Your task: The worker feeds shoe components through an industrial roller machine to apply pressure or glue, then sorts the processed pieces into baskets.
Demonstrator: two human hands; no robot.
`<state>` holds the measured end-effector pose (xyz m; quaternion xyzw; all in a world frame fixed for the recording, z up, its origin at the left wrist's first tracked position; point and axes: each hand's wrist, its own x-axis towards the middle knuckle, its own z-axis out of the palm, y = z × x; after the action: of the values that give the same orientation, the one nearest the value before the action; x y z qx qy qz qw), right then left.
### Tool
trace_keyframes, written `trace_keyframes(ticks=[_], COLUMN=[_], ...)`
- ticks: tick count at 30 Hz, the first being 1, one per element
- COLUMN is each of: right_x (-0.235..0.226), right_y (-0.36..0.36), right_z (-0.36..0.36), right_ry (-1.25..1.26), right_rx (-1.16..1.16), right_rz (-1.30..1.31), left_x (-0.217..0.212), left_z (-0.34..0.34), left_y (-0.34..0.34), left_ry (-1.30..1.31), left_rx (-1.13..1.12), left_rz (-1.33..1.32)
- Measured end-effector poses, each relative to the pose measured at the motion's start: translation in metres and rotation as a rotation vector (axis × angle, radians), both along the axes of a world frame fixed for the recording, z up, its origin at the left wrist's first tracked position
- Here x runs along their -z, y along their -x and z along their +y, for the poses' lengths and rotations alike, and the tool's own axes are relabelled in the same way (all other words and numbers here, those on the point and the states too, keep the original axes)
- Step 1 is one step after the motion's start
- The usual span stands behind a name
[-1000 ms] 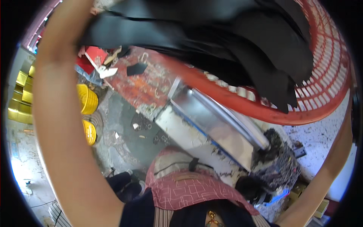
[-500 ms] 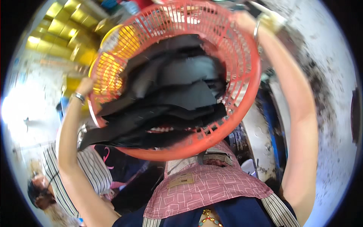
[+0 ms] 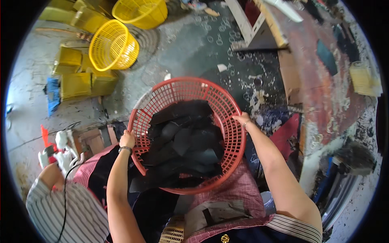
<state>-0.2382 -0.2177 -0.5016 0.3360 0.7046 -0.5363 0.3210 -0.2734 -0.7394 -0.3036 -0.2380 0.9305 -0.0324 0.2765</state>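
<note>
Gripping the red basket (image 3: pixel 229 121) by opposite rims, left hand (image 3: pixel 127 139) and right hand (image 3: pixel 243 118) hold it chest-high, tilted; black pieces (image 3: pixel 182 143) remain inside, one edging over the near rim.

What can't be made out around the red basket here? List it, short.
- Basket floor, head view: covered by the black pieces.
- Left hand fingers: curled over the rim, tips hidden behind it.
- Right hand fingers: tips hidden inside the rim.
- What the basket's underside rests on, if anything: hidden by the basket.
- Second person, lower left: cut off by the picture's edge.
</note>
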Motion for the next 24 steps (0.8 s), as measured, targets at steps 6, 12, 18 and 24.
trace_keyframes(ticks=[6, 12, 18, 24], right_x=[0.125, 0.171, -0.024, -0.176], right_y=[0.039, 0.054, -0.068, -0.2], right_z=[-0.001, -0.023, -0.127, -0.1], right_ry=[-0.207, -0.708, 0.55, 0.615], right_rx=[0.015, 0.004, 0.531, 1.134], right_rz=[-0.016, -0.096, -0.024, -0.089], left_x=[0.164, 0.214, 0.156, 0.055], left_z=[-0.006, 0.087, 0.258, 0.36], left_y=[0.048, 0.051, -0.064, -0.238], left_ry=[-0.134, -0.937, -1.353, -1.023], left_rx=[-0.042, -0.357, -0.778, -0.823], left_rz=[0.121, 0.375, 0.151, -0.446])
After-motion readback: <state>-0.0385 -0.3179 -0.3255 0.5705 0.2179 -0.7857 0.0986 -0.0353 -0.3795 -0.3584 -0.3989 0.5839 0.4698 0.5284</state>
